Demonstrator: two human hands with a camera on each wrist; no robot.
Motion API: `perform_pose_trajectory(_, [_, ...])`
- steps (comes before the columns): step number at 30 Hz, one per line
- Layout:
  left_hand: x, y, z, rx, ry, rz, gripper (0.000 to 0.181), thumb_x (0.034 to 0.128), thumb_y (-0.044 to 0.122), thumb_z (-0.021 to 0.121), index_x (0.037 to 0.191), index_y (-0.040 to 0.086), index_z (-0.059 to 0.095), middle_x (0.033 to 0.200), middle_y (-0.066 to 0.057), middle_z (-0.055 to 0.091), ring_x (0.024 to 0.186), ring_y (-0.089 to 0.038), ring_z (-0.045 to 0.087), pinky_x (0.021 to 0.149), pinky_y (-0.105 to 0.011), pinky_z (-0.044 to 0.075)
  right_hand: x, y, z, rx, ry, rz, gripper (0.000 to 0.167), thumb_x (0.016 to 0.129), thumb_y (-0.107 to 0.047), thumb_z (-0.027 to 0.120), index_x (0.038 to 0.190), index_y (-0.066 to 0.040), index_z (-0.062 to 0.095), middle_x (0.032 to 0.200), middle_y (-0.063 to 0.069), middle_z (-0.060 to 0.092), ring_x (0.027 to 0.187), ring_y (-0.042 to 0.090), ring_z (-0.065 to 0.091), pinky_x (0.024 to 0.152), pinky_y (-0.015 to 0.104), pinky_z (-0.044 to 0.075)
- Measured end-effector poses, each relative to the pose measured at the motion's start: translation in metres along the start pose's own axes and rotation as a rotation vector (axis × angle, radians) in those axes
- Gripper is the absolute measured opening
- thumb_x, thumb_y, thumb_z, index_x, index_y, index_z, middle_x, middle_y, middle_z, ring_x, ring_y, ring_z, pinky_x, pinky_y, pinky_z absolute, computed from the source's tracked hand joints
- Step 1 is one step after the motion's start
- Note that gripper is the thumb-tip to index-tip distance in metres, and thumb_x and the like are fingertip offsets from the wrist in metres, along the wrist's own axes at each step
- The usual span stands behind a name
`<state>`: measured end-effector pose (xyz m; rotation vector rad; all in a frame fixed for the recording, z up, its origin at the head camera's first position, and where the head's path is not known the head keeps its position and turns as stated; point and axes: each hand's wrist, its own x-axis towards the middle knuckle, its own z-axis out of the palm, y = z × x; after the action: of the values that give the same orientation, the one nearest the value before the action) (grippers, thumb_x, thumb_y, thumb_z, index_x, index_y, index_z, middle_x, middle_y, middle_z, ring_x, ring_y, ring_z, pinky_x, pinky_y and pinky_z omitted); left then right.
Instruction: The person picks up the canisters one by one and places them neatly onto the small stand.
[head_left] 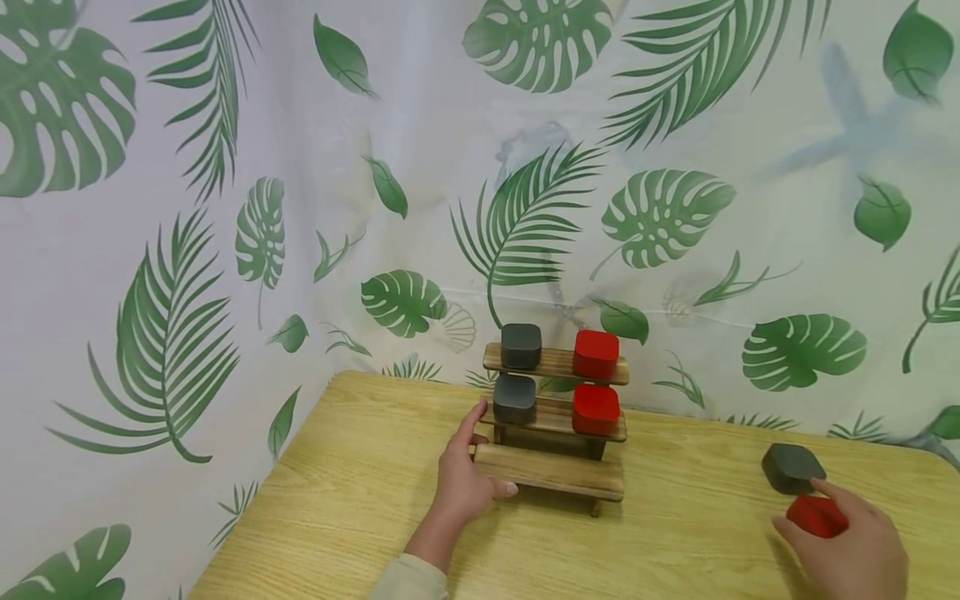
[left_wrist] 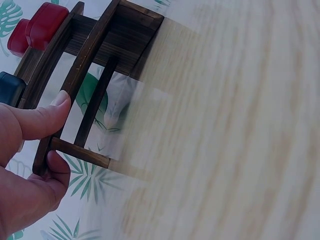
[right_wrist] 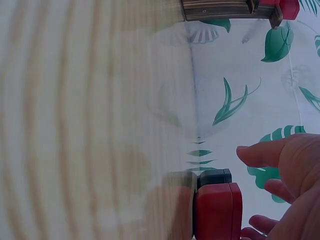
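Clasped in the left grip: left end of the three-tier wooden stand, with thumb over the front of the lowest step and fingers bent round its end. Spread wide around the loose red block: right grip, with nothing in its hold; impossible to tell whether touching. Just beyond that, close by the index fingertip: loose dark block, crowding the far side. On the top step, upper dark block at left, upper red block at right; on the middle step, lower dark block and lower red block, likewise. Behind, leaf-printed cloth. Left forearm in from the bottom, in a pale sleeve, with index finger towards the middle step; right grip in from the lower right. Loose red block on the bench, between right thumb and index finger, well right of the stand.
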<state>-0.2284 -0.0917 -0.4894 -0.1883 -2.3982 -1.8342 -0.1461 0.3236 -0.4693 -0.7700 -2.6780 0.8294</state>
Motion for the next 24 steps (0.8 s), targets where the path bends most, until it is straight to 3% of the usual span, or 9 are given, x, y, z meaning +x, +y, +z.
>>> perform_pose_trajectory(5, [0.0, -0.001, 0.0, 0.002, 0.001, -0.001, 0.118, 0.0596, -0.011, 0.092, 0.154, 0.034, 0.037, 0.144, 0.002, 0.046, 0.114, -0.027, 0.046, 0.066, -0.036, 0.051, 0.0, 0.002, -0.001, 0.013, -0.031, 0.04, 0.08, 0.083, -0.024, 0.081, 0.147, 0.004, 0.041, 0.13, 0.039, 0.038, 0.115, 0.057, 0.034, 0.077, 0.063, 0.048])
perform_pose_trajectory(12, [-0.001, 0.001, -0.001, -0.004, -0.003, 0.014, 0.117, 0.0589, -0.013, 0.091, 0.155, 0.027, 0.037, 0.145, -0.005, 0.046, 0.113, -0.028, 0.047, 0.063, -0.036, 0.051, 0.006, 0.01, 0.001, 0.026, -0.044, 0.036, 0.079, 0.082, -0.02, 0.081, 0.146, 0.006, 0.041, 0.13, 0.039, 0.041, 0.113, 0.057, 0.037, 0.078, 0.064, 0.047])
perform_pose_trajectory(24, [0.0, 0.0, -0.001, -0.013, 0.003, 0.009, 0.12, 0.0569, -0.013, 0.092, 0.153, 0.035, 0.039, 0.145, -0.005, 0.047, 0.113, -0.028, 0.047, 0.062, -0.036, 0.051, 0.016, 0.022, 0.007, 0.017, -0.099, 0.053, 0.085, 0.076, -0.024, 0.087, 0.142, 0.007, 0.044, 0.125, 0.039, 0.049, 0.108, 0.056, 0.046, 0.078, 0.062, 0.047])
